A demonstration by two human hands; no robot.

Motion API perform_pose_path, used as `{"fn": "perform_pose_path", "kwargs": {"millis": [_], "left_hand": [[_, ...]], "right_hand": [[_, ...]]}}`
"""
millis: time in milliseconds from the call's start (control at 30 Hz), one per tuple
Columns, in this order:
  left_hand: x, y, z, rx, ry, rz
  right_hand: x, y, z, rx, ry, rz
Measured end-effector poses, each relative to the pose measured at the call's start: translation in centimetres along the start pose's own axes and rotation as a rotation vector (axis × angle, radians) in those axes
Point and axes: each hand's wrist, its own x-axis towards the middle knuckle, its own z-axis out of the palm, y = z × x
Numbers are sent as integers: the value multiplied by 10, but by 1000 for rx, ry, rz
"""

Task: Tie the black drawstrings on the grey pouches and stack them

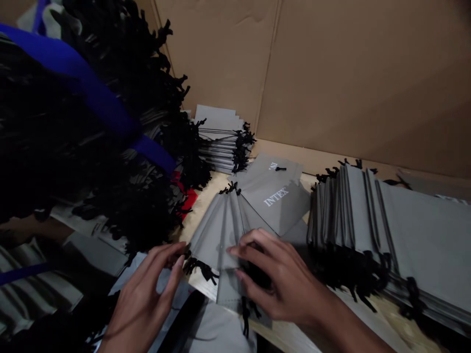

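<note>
A small fanned bundle of grey drawstring bags (221, 230) with black cords lies at the near edge of the wooden table (206, 196). My right hand (279, 279) rests on the bundle's near end, fingers spread and curved over it. My left hand (147, 294) comes in from the left, its extended fingertips touching the bundle's left edge by the black cords. A grey bag printed INTEX (279, 201) lies flat just behind the bundle.
A long row of grey bags (386, 230) stands on edge at the right. A neat stack of bags (221, 137) sits at the back. A big heap of bags with black cords and a blue strap (91, 93) fills the left. Cardboard walls (331, 73) close the back.
</note>
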Motion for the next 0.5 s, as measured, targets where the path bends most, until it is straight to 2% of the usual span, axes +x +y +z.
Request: {"fn": "perform_pose_path", "kwargs": {"millis": [167, 333, 500], "left_hand": [[1, -15, 4, 198, 12, 149], [0, -18, 7, 166, 25, 165], [3, -17, 8, 81, 58, 124]], "right_hand": [[0, -1, 2, -89, -7, -43], [10, -7, -1, -74, 9, -99], [32, -16, 1, -137, -40, -151]]}}
